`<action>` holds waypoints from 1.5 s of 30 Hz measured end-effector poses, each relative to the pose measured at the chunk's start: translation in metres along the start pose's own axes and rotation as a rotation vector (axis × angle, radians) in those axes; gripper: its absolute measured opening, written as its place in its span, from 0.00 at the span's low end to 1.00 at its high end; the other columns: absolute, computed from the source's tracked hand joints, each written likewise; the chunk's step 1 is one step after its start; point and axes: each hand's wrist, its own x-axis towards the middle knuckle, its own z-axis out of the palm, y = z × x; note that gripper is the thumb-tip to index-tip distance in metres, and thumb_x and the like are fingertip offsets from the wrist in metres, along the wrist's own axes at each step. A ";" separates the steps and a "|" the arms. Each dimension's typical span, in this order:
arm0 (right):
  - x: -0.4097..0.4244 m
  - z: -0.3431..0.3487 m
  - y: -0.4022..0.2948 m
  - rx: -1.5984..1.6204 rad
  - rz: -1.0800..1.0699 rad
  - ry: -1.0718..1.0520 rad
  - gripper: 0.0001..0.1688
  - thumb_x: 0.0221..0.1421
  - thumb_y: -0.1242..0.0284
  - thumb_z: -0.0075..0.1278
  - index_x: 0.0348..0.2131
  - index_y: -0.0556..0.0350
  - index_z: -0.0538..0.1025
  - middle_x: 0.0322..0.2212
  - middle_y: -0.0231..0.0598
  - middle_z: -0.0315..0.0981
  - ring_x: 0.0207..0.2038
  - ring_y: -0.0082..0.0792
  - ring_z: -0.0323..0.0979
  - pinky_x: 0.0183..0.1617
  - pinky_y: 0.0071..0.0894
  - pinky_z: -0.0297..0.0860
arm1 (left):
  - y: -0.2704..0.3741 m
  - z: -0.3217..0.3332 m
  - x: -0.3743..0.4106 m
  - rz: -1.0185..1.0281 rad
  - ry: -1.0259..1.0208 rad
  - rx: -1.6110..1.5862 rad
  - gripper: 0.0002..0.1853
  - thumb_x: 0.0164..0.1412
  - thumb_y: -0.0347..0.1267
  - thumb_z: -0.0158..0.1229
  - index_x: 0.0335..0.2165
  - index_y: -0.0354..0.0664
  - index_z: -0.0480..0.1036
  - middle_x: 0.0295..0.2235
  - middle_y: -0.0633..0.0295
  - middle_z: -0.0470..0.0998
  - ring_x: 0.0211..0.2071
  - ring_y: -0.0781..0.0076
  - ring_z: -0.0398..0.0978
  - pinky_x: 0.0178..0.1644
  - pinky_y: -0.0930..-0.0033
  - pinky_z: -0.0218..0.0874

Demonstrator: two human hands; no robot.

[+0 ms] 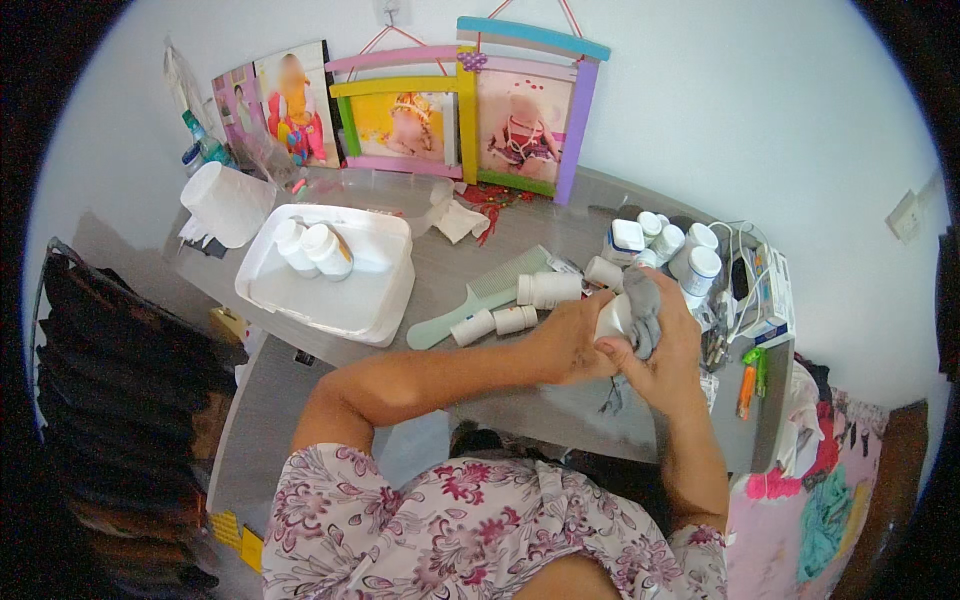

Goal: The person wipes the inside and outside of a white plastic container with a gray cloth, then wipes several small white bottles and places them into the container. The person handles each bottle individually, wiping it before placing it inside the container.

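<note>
Over the right part of the desk, my left hand (577, 341) grips a white bottle (613, 319). My right hand (671, 349) presses a grey cloth (643, 300) against the same bottle, and the fingers hide much of it. Below the hands a thin dark strand dangles, possibly part of the cloth. Beside my left hand lie a larger white bottle (550, 289) and two small white bottles, one (514, 319) nearer the hand. A group of upright white bottles (701, 270) stands just behind my right hand.
Two white bottles (327, 251) stand in a white plastic tub (255, 289) at left. A pale green comb (495, 285) lies mid-desk. Picture frames (469, 120) lean or hang at the wall. White cables (739, 277), a box (776, 300) and an orange cutter (746, 390) sit near the right edge.
</note>
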 end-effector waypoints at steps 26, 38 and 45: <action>-0.005 -0.010 0.009 0.797 0.445 -0.245 0.16 0.45 0.64 0.58 0.25 0.60 0.75 0.19 0.30 0.72 0.22 0.20 0.67 0.28 0.21 0.64 | 0.007 -0.005 -0.007 0.195 -0.366 -0.142 0.25 0.34 0.30 0.61 0.36 0.39 0.64 0.27 0.50 0.73 0.32 0.50 0.74 0.36 0.61 0.65; -0.001 0.005 0.000 0.282 0.295 0.284 0.23 0.52 0.60 0.49 0.39 0.62 0.68 0.31 0.41 0.71 0.32 0.32 0.68 0.38 0.29 0.65 | -0.002 -0.001 -0.003 0.171 -0.266 -0.116 0.28 0.31 0.32 0.61 0.36 0.30 0.66 0.27 0.44 0.74 0.31 0.50 0.75 0.35 0.60 0.66; -0.009 -0.003 0.009 0.367 0.325 0.179 0.22 0.57 0.58 0.42 0.34 0.62 0.71 0.30 0.43 0.70 0.36 0.36 0.68 0.42 0.31 0.63 | 0.008 -0.011 -0.002 0.037 -0.318 -0.127 0.28 0.30 0.34 0.62 0.34 0.29 0.67 0.27 0.44 0.75 0.30 0.53 0.75 0.36 0.63 0.66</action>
